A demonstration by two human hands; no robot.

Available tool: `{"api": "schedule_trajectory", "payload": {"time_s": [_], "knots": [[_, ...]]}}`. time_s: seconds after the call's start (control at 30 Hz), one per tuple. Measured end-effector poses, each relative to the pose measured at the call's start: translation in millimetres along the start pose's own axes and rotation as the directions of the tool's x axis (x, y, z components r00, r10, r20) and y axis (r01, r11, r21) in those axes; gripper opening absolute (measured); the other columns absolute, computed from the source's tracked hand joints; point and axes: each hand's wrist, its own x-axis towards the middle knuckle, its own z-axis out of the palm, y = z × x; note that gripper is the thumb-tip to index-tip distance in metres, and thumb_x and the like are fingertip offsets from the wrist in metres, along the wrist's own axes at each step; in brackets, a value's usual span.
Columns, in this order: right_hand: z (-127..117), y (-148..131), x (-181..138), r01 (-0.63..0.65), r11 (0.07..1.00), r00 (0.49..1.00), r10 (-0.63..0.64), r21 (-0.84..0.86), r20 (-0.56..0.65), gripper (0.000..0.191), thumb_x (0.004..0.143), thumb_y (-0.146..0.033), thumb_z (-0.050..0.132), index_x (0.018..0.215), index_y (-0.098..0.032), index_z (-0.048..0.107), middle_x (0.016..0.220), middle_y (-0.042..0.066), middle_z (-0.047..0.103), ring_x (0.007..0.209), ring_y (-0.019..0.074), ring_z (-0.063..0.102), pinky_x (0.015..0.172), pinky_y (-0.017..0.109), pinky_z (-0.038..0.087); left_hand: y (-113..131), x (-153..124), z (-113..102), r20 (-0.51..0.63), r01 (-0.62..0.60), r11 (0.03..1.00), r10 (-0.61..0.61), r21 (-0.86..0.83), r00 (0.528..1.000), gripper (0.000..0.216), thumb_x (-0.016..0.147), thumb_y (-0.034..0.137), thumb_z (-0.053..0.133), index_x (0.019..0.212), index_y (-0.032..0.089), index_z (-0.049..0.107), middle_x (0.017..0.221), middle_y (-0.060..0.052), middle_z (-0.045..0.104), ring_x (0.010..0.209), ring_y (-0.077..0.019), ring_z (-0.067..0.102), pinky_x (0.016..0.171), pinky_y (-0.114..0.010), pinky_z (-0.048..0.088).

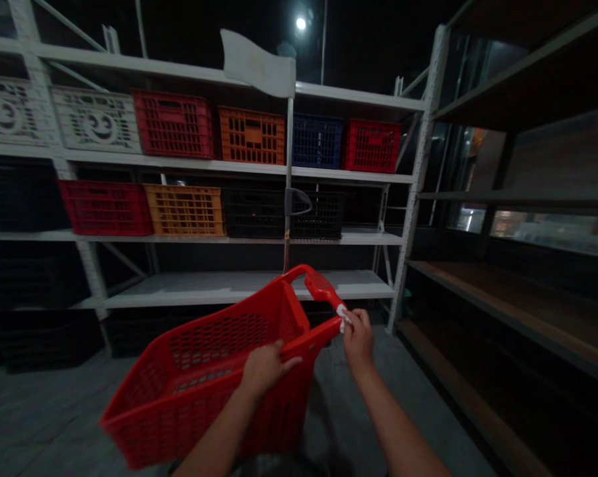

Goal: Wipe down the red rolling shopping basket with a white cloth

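A red plastic shopping cart [219, 358] stands in front of me, its basket pointing to the left. My left hand [266, 368] is closed over the near rim of the basket, fingers reaching inside and thumb along the outer edge. At the corner of the red handlebar [323, 291], my right hand [357, 339] pinches a crumpled white wipe [343, 314] against the bar. Part of the wipe is hidden under the fingers. A pole with a white flag [259, 65] rises behind the handle end, carrying a grey loop-shaped piece [299, 201].
Behind the cart runs a white metal rack [179, 162] with several plastic crates, among them a red crate [174, 126], an orange crate [252, 136] and a yellow crate [185, 211]. On the right stands a dark shelf unit [508, 298]. The floor [50, 411] is grey.
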Motion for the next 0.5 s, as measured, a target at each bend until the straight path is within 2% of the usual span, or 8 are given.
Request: {"api": "schedule_trajectory", "payload": {"time_s": [0.07, 0.13, 0.2, 0.27, 0.4, 0.43, 0.5], "knots": [[16, -4, -26, -0.015, 0.997, 0.999, 0.019, 0.075, -0.045, 0.022, 0.076, -0.01, 0.04, 0.089, -0.018, 0.057, 0.09, 0.007, 0.048, 0.086, 0.0178, 0.049, 0.076, 0.03, 0.041, 1, 0, 0, 0.008, 0.0, 1.0, 0.0, 0.003, 1.0, 0.061, 0.068, 0.071, 0.032, 0.095, 0.021, 0.054, 0.087, -0.009, 0.066, 0.085, -0.0237, 0.06, 0.073, -0.032, 0.043], [32, -9, -51, -0.001, 0.989, 1.0, -0.001, 0.15, 0.017, 0.019, 0.076, -0.009, 0.04, 0.082, -0.019, 0.054, 0.087, 0.005, 0.049, 0.084, 0.0167, 0.05, 0.075, 0.029, 0.042, 1, 0, -1, 0.006, 0.001, 1.0, -0.001, 0.004, 1.0, 0.06, 0.067, 0.071, 0.034, 0.093, 0.021, 0.055, 0.086, -0.009, 0.066, 0.084, -0.0239, 0.061, 0.072, -0.032, 0.043], [40, -11, -64, 0.014, 0.982, 0.997, -0.028, 0.187, 0.076, 0.019, 0.076, -0.008, 0.039, 0.08, -0.02, 0.053, 0.085, 0.004, 0.05, 0.082, 0.016, 0.05, 0.074, 0.028, 0.042, 0, -1, -2, 0.008, 0.006, 1.0, -0.006, 0.005, 1.0, 0.059, 0.068, 0.07, 0.033, 0.092, 0.021, 0.055, 0.086, -0.009, 0.066, 0.084, -0.0238, 0.061, 0.071, -0.032, 0.043], [37, -9, -60, 0.001, 0.984, 0.999, -0.007, 0.176, 0.033, 0.018, 0.077, -0.009, 0.04, 0.082, -0.02, 0.053, 0.086, 0.005, 0.05, 0.083, 0.0166, 0.05, 0.075, 0.029, 0.041, -2, -2, -2, 0.014, 0.014, 1.0, -0.014, 0.007, 1.0, 0.059, 0.07, 0.07, 0.03, 0.091, 0.021, 0.055, 0.085, -0.009, 0.066, 0.083, -0.0235, 0.061, 0.072, -0.032, 0.043], [29, -6, -42, -0.073, 0.984, 0.98, 0.101, 0.163, -0.171, 0.014, 0.079, -0.015, 0.041, 0.086, -0.018, 0.052, 0.088, 0.008, 0.05, 0.087, 0.019, 0.049, 0.079, 0.032, 0.04, -1, -2, -1, -0.005, 0.014, 1.0, -0.014, 0.013, 1.0, 0.059, 0.072, 0.068, 0.026, 0.091, 0.021, 0.055, 0.083, -0.009, 0.066, 0.083, -0.0231, 0.061, 0.071, -0.031, 0.043], [31, -9, -43, -0.085, 0.981, 0.977, 0.117, 0.174, -0.179, 0.014, 0.08, -0.016, 0.04, 0.085, -0.018, 0.053, 0.088, 0.008, 0.05, 0.087, 0.0192, 0.049, 0.079, 0.033, 0.04, -1, -1, -1, -0.013, 0.012, 1.0, -0.012, 0.013, 1.0, 0.059, 0.072, 0.068, 0.025, 0.091, 0.021, 0.055, 0.083, -0.009, 0.066, 0.082, -0.0231, 0.061, 0.07, -0.031, 0.043], [39, -15, -51, -0.086, 0.975, 0.986, 0.112, 0.203, -0.12, 0.016, 0.079, -0.014, 0.039, 0.084, -0.018, 0.054, 0.088, 0.008, 0.051, 0.087, 0.019, 0.05, 0.078, 0.032, 0.04, 1, -1, 0, -0.016, 0.011, 1.0, -0.011, 0.01, 1.0, 0.058, 0.072, 0.068, 0.026, 0.089, 0.021, 0.055, 0.082, -0.009, 0.066, 0.082, -0.0228, 0.062, 0.069, -0.03, 0.043]]}}
